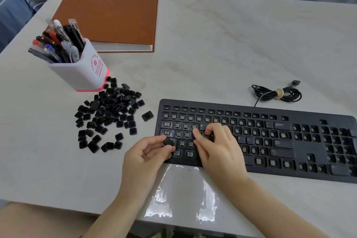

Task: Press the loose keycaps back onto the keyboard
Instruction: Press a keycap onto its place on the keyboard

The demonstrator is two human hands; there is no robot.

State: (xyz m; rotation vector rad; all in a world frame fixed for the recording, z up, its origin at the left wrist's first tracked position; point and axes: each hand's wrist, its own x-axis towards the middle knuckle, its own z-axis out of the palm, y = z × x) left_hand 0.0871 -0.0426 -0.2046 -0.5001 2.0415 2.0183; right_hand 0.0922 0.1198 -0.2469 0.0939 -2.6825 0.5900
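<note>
Head view, setting: looking down on a pale table (222, 48), the keyboard (212, 104) lying at centre right of the frame, most of its sockets standing bare.
Loose keycaps (110, 114): lying heaped at centre left of the frame, just below a pen holder (85, 72), apart from the keyboard.
Left hand (148, 152): pinching one held keycap (168, 142) between thumb and fingertips, hovering over the keyboard's lower left corner.
Right hand (216, 147): bending its fingers down onto the letter rows at centre frame, covering a cap there; pinching or merely pressing, cannot tell.
Handling: judging the caps to be light, rigid, smooth plastic, likely slipping or flicking away if squeezed hard; clips underneath probably fragile.
Hold point: taking each cap by two opposite side walls, legend upward, then pressing flat on the top face, squarely over the socket.
Surroundings: brown book (110, 11) lying at upper left; coiled cable (278, 93) lying above the keyboard at right.
</note>
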